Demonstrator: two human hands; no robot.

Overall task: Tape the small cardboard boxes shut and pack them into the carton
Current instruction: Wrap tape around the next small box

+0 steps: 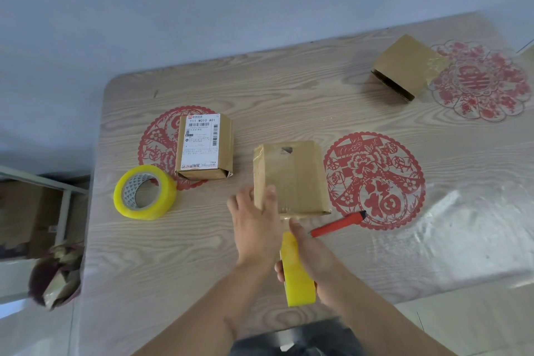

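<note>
left hand (254, 220) lies flat, fingers straight, pressing the near corner of the middle box (290, 179) on the surface (289, 89); right hand (306, 251) grips a yellow tape roll (297, 274), a strip running up to the box edge. to do this well, keep the strip taut and smooth it down before cutting. from the left: spare tape roll (145, 193), labelled box (203, 147), red cutter (338, 224), far box (404, 66). nothing blocks the pull; no carton is identifiable.

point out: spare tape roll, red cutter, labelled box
spare tape roll (145, 192), head view: yellow outer band.
red cutter (338, 224), head view: middle of red handle.
labelled box (200, 141), head view: white shipping label on top.
</note>
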